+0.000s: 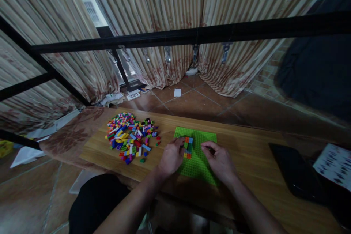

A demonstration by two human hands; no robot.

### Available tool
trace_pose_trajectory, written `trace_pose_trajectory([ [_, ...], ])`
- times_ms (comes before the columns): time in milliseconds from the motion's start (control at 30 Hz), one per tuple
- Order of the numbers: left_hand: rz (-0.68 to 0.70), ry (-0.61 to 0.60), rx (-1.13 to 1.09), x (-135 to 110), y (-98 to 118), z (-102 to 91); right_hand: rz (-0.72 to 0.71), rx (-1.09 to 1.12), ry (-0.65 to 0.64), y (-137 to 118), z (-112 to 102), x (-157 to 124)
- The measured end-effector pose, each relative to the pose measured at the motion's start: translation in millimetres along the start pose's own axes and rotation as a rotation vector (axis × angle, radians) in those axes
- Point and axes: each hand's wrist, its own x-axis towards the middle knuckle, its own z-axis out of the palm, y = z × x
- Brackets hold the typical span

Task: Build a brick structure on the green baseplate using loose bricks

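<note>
A bright green studded baseplate (197, 166) lies on the wooden table in front of me. Over its upper left part is a small build of toy bricks (188, 148), with orange, light blue, green and yellow pieces. My left hand (171, 156) is closed at the build's left edge, its thumb and forefinger against the bricks. Above the right side of the plate, my right hand (220, 160) is apart from the build, with thumb and forefinger pinched together. Whatever those fingertips hold, if anything, is too small and dark to make out.
A large pile of loose coloured bricks (126, 133) spreads over the left of the wooden table (246, 153). At the right end lie a black flat object (294, 175) and a printed white sheet (334, 164). A black metal rail (164, 38) crosses beyond the table, before striped curtains.
</note>
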Motion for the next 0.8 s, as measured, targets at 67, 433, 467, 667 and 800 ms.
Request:
trace_pose_trajectory([
  [67, 0.009, -0.008, 0.005, 0.6, -0.9, 0.7, 0.002, -0.008, 0.006, -0.8, -0.6, -0.1],
  [433, 0.000, -0.046, 0.172, 5.6, -0.4, -4.8, -0.010, -0.008, 0.001, -1.2, -0.9, -1.6],
  [467, 0.002, -0.045, 0.183, 5.9, -0.3, -5.1, -0.016, -0.015, 0.001, -1.3, -1.2, -1.6],
  [667, 0.002, -0.053, 0.191, 6.1, -1.1, -5.5, -0.008, -0.016, 0.027, -4.4, -3.2, -1.0],
  [800, 0.011, -0.053, 0.162, 5.9, 1.1, -6.6, 0.000, -0.018, 0.016, -6.9, -4.7, -1.2],
])
